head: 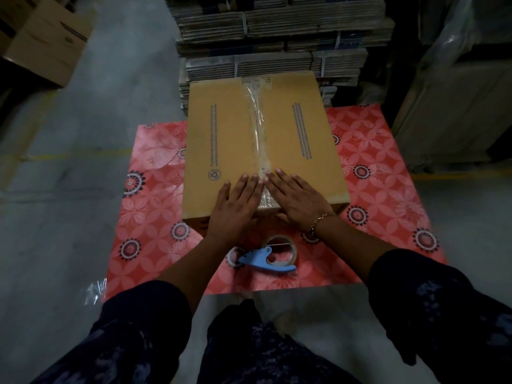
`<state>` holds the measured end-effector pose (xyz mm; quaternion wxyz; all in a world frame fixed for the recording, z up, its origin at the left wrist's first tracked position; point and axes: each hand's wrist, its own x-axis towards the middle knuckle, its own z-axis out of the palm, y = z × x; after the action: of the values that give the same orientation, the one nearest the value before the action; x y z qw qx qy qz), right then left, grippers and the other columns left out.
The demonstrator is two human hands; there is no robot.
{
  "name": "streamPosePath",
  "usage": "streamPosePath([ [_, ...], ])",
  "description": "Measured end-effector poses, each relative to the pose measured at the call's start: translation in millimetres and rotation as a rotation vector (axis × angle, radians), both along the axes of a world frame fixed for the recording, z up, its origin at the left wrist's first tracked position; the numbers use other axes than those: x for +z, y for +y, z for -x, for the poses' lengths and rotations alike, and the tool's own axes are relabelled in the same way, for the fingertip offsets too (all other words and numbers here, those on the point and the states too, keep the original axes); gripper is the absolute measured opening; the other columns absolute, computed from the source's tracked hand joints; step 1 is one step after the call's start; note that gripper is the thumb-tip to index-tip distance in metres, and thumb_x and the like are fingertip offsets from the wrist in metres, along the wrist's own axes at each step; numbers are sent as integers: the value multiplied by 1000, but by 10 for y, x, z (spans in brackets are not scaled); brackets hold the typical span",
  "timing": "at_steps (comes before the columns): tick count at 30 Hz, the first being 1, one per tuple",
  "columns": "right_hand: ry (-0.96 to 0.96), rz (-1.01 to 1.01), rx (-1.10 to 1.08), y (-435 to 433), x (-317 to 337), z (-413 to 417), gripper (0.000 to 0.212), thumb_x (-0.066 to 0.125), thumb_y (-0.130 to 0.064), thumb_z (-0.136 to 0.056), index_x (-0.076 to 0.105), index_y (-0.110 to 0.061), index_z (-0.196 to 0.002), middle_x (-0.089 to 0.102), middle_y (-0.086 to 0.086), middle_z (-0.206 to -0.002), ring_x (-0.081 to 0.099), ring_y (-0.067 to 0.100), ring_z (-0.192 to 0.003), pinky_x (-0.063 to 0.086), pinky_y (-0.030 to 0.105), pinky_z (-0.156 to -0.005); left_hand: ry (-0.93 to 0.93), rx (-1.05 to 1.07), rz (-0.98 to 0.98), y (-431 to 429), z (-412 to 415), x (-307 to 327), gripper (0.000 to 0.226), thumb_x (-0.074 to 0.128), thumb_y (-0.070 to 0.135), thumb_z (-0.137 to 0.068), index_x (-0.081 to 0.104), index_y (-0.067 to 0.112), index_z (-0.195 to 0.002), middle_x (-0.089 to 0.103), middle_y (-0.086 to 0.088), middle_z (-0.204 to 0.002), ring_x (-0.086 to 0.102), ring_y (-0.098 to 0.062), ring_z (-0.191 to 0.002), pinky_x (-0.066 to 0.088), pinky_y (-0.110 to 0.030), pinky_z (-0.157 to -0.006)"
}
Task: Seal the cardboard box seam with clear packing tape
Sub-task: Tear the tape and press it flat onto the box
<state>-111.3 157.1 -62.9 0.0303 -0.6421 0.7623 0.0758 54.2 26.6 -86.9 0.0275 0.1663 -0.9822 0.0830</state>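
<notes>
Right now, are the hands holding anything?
No. The left hand and right hand lie flat, open, on the box beside its taped seam. The tape dispenser lies untouched.

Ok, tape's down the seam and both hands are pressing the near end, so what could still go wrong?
1. The clear tape looks wrinkled toward the far end, so it may not bond well there.
2. The tape dispenser lies just behind the left hand and right hand; pulling back could knock it.
</notes>
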Motion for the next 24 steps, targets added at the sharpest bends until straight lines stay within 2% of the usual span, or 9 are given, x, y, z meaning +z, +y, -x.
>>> streamPosePath([
  [3,-20,6,3,2,10,-5,97,64,-37,-86,5,-12,-158,6,6,-168,6,24,-154,14,42,-122,2,11,-2,1,7,7,94,72,48,-84,28,10,-158,33,-11,-166,32,-30,-153,32,-59,-118],
  [5,-52,-1,33,18,40,32,96,61,-41,-87,2,-13,-158,3,6,-168,3,24,-154,11,41,-122,-12,15,-7,15,8,15,95,73,48,-83,28,11,-158,33,-10,-166,32,-30,-153,31,-58,-119],
  [8,-90,-12,78,57,112,118,90,37,-66,-91,4,-16,-158,5,4,-168,4,21,-154,9,40,-122,-8,16,-40,27,-6,25,98,73,48,-82,26,12,-159,31,-10,-167,30,-30,-154,29,-58,-120],
  [11,-72,41,56,89,86,144,76,20,-64,-96,15,-20,-158,16,1,-166,14,21,-153,19,43,-121,36,2,-73,18,-20,36,96,68,56,-84,26,14,-159,30,-9,-167,28,-28,-154,27,-58,-120],
  [13,-67,64,44,94,51,123,74,20,-61,-96,21,-19,-157,23,1,-165,21,22,-152,26,44,-119,93,6,-123,27,-20,41,90,47,73,-92,30,15,-159,32,-7,-167,29,-27,-154,26,-57,-121],
  [15,-70,72,45,82,34,116,73,19,-60,-96,24,-19,-156,25,2,-164,23,23,-151,27,44,-118,131,30,-138,42,-4,41,84,26,75,-97,34,17,-157,37,-5,-164,32,-25,-153,26,-55,-121],
  [16,-79,75,41,82,35,117,73,18,-60,-96,24,-19,-156,25,1,-164,23,22,-151,26,43,-118,146,37,-122,51,6,31,80,22,72,-99,37,18,-156,40,-5,-163,34,-25,-152,27,-54,-120],
  [24,-45,91,27,91,-19,135,71,31,-57,-97,22,-20,-156,24,0,-165,22,21,-151,28,43,-118,205,24,-13,29,59,-87,70,29,65,-102,49,16,-149,52,-7,-155,47,-28,-144,39,-55,-112],
])
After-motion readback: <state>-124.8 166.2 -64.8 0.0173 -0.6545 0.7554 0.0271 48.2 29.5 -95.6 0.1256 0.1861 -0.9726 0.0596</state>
